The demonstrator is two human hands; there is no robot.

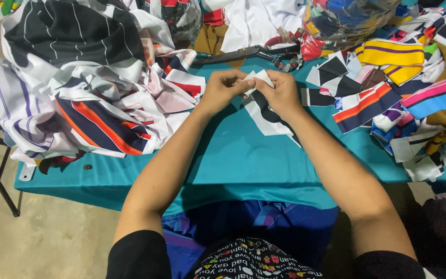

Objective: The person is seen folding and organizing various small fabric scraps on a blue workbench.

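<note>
Table edge [130, 188] nearest me, teal cover, bare strip of it between my forearms: only open room. Left hand [222, 90] and right hand [280, 93] meet mid-table, fingers pinched together on white fabric piece [260, 78], black-and-white strip trailing from it onto the cover. Striped cloth pile [89, 98] crowds left, cut scraps [388, 88] right. Black scissors [243, 52] just beyond my hands.

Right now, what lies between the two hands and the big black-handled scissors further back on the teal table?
In the head view, only bare teal table cloth lies between the hands and the scissors.
</note>
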